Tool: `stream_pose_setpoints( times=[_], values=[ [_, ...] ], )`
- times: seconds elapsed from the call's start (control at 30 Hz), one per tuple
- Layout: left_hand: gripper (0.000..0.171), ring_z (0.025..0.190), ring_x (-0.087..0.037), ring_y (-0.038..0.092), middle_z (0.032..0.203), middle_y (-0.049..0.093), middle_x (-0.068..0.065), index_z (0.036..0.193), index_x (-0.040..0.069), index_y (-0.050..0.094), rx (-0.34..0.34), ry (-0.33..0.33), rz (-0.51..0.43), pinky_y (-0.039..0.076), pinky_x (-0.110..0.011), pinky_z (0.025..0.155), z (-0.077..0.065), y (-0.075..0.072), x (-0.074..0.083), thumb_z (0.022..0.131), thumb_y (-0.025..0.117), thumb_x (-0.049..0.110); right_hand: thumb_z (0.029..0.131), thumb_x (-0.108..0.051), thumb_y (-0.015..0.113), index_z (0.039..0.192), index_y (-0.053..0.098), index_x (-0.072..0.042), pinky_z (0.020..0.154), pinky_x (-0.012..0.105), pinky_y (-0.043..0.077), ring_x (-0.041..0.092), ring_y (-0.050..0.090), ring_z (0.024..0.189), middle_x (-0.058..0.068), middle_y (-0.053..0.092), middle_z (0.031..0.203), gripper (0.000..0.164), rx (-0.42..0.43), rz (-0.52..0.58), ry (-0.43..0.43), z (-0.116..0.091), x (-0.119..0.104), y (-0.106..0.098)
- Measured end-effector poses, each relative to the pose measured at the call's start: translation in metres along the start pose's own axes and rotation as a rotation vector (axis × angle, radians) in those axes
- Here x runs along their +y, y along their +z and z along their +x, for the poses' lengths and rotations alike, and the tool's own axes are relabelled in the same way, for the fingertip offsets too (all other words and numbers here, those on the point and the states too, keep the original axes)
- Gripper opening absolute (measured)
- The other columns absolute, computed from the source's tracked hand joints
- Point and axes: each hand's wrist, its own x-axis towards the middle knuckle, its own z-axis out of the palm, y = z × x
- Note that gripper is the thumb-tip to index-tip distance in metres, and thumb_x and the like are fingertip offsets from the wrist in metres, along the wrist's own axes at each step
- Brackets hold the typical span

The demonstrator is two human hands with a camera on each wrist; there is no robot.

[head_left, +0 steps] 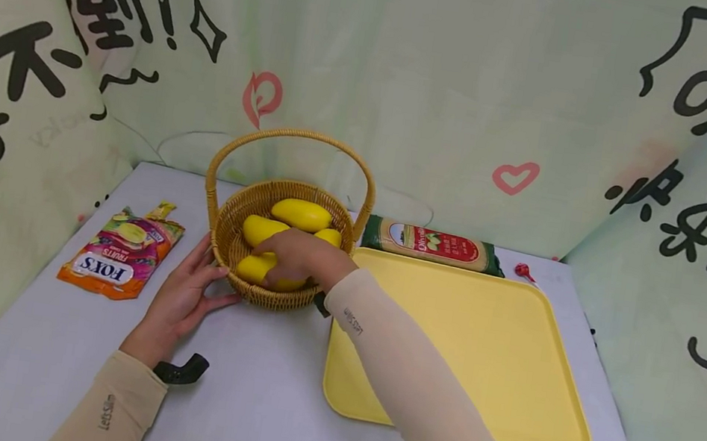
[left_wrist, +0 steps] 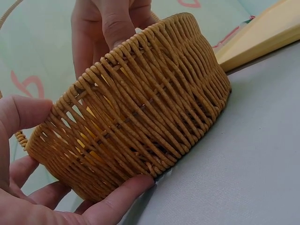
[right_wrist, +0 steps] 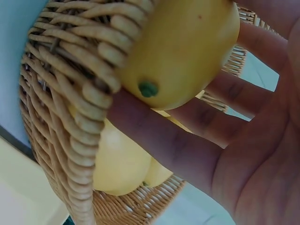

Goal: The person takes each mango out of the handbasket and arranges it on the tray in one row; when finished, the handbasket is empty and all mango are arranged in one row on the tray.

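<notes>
Yellow fruit (right_wrist: pixel 183 51) seems gripped inside the basket (head_left: pixel 274 301) by the right hand (head_left: pixel 300 254), fingers curled, basket's left side held by the left hand (head_left: pixel 182 300), fingers bent; basket could be tipped if fruit is snagged on the rim (left_wrist: pixel 84 79).

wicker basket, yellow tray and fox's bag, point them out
Wicker basket (left_wrist: pixel 140 108), left wrist view: woven outer wall
Yellow tray (head_left: pixel 492 345), head view: bare flat surface
FOX'S bag (head_left: pixel 123 252), head view: printed side

Downward head, close wrist views of one basket (left_wrist: pixel 140 110)
</notes>
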Motion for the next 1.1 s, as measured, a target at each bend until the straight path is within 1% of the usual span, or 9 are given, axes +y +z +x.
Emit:
stream_pose_setpoints(
  times=[0.17,0.27,0.5,0.67,0.8,0.9,1.0,1.1],
  values=[
    [0.078,0.165,-0.029,0.018,0.18,0.005,0.011,0.166,0.053,0.014,0.002,0.006,-0.002,0.041,-0.07,0.115,-0.001,0.0,0.0,0.111,0.047,0.008,0.1,-0.033,0.072,0.156,0.055,-0.027,0.123,0.037,0.041,0.019,0.052,0.141,0.0,0.055,0.159,0.058,0.0,0.006,0.006,-0.004,-0.002,-0.004],
    [0.078,0.165,-0.03,0.019,0.18,0.005,0.011,0.166,0.053,0.015,0.004,0.009,0.004,0.042,-0.07,0.114,-0.001,0.001,0.0,0.111,0.047,0.008,0.101,-0.033,0.073,0.157,0.054,-0.026,0.126,0.038,0.039,0.02,0.049,0.147,0.002,0.053,0.162,0.06,0.02,0.024,-0.002,-0.008,0.001,-0.006],
    [0.077,0.163,-0.032,0.024,0.18,0.006,0.01,0.166,0.053,0.016,0.019,0.016,0.025,0.045,-0.068,0.112,0.0,0.002,-0.002,0.111,0.048,0.008,0.101,-0.033,0.072,0.157,0.054,-0.021,0.127,0.043,0.038,0.027,0.046,0.15,0.005,0.055,0.16,0.06,0.1,0.087,-0.07,-0.022,0.02,-0.008],
    [0.077,0.164,-0.033,0.023,0.18,0.006,0.009,0.166,0.053,0.017,0.029,0.023,0.034,0.047,-0.068,0.11,0.0,0.001,-0.004,0.111,0.048,0.008,0.101,-0.034,0.072,0.157,0.053,-0.021,0.122,0.045,0.043,0.03,0.051,0.143,0.007,0.059,0.156,0.061,0.163,0.15,-0.114,-0.035,0.035,-0.009],
    [0.077,0.164,-0.033,0.022,0.18,0.005,0.009,0.166,0.053,0.017,0.033,0.026,0.029,0.046,-0.069,0.11,0.0,0.001,-0.004,0.111,0.047,0.008,0.1,-0.037,0.073,0.156,0.054,-0.021,0.116,0.044,0.047,0.028,0.054,0.136,0.005,0.061,0.153,0.062,0.248,0.208,-0.153,-0.047,0.045,-0.009],
    [0.077,0.164,-0.032,0.022,0.18,0.005,0.009,0.166,0.052,0.016,0.032,0.032,0.027,0.045,-0.07,0.111,0.0,0.001,-0.005,0.111,0.047,0.007,0.099,-0.037,0.074,0.156,0.055,-0.02,0.108,0.041,0.05,0.026,0.056,0.129,0.005,0.062,0.151,0.062,0.316,0.26,-0.177,-0.057,0.052,-0.006],
    [0.077,0.164,-0.032,0.022,0.18,0.006,0.009,0.166,0.051,0.017,0.028,0.038,0.024,0.044,-0.07,0.111,0.0,0.002,-0.004,0.111,0.048,0.008,0.099,-0.035,0.075,0.156,0.055,-0.019,0.099,0.04,0.051,0.025,0.056,0.117,0.007,0.063,0.148,0.062,0.367,0.304,-0.19,-0.069,0.056,-0.002],
    [0.076,0.163,-0.031,0.023,0.18,0.007,0.009,0.166,0.051,0.018,0.029,0.042,0.024,0.045,-0.07,0.111,0.0,0.003,-0.004,0.111,0.049,0.009,0.099,-0.034,0.074,0.156,0.055,-0.017,0.097,0.042,0.05,0.026,0.055,0.114,0.009,0.062,0.146,0.062,0.404,0.343,-0.198,-0.08,0.06,0.004]
  ],
)
